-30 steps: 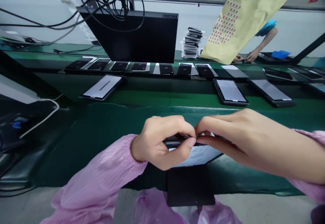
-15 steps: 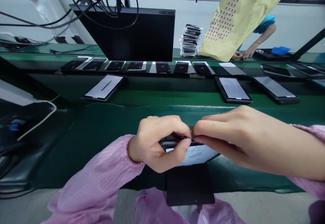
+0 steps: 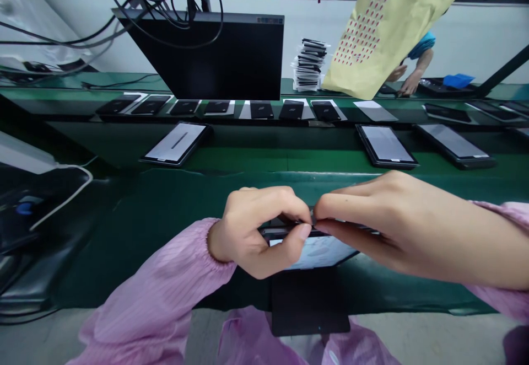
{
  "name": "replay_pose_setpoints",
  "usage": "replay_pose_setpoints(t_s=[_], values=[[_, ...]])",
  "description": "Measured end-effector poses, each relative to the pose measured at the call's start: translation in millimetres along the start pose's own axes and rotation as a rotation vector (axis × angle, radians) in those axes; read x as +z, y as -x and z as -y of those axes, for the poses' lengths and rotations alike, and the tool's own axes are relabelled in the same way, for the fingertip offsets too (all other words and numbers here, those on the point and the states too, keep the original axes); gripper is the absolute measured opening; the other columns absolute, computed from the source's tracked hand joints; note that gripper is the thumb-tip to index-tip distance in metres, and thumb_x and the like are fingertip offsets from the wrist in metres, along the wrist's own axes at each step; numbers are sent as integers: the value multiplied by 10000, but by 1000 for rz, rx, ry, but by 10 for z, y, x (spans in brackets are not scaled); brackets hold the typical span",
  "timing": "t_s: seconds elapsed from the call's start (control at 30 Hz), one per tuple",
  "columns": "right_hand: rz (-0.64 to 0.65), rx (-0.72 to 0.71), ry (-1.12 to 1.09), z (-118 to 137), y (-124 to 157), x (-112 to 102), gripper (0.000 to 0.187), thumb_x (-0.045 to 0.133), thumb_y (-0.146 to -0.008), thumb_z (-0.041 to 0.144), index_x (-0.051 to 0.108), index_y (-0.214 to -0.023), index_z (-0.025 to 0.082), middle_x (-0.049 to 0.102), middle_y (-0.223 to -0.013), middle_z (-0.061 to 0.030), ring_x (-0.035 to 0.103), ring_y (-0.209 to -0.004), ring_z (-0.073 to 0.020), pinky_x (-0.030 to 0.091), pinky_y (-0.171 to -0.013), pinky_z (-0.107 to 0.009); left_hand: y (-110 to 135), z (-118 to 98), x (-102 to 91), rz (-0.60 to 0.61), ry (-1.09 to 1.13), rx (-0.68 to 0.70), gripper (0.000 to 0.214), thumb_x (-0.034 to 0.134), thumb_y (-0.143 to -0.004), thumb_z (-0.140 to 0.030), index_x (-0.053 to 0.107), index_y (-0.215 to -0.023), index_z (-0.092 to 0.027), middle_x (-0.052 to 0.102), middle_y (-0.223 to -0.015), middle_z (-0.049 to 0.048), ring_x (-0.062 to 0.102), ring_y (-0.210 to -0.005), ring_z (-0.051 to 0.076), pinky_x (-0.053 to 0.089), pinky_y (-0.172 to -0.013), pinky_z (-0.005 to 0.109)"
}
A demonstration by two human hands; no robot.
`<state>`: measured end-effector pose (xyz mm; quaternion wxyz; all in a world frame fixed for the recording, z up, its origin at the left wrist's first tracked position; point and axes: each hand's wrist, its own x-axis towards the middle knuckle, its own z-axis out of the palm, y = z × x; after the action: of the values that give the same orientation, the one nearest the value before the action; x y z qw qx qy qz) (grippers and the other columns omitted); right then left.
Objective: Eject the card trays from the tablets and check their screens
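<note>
A tablet (image 3: 320, 253) with a lit, pale screen is tilted up in front of me, its upper edge partly covered by my fingers. My left hand (image 3: 264, 232) is closed at the left part of that edge, thumb on the screen side and index finger curled over the top. Beside it, almost touching, my right hand (image 3: 367, 219) is closed in a pinch at the same edge. Whatever small thing lies between the right fingertips is hidden. Below the tablet, a black flat panel (image 3: 309, 304) with a tiny blue light juts past the bench's front edge.
Lit tablets (image 3: 177, 143) lie on the green belt (image 3: 256, 153) beyond the bench. Behind it, a shelf carries several black devices (image 3: 260, 109) on white sheets. A dark monitor (image 3: 215, 56), a stack (image 3: 311, 64) and hanging yellow paper (image 3: 372, 28) stand farther back. A co-worker's hand (image 3: 409, 82) works at right.
The lit tablets on the belt have shifted slightly right. The co-worker's hands and arm have moved. My two hands keep nearly the same position at the tablet's edge.
</note>
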<state>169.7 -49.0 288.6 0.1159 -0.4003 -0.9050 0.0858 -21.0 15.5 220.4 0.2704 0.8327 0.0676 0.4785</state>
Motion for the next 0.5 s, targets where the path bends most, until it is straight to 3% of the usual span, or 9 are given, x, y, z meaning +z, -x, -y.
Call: replay_pose_setpoints(t_s=[0.5], values=[[-43, -29, 48, 4, -9, 42, 265, 381, -957, 135, 500, -724, 177, 448, -581, 46, 310, -480, -64, 222, -460, -218, 2, 29, 14, -24, 5, 11, 88, 565, -772, -99, 580, -785, -185, 610, -615, -27, 565, -499, 78, 440, -438, 170]])
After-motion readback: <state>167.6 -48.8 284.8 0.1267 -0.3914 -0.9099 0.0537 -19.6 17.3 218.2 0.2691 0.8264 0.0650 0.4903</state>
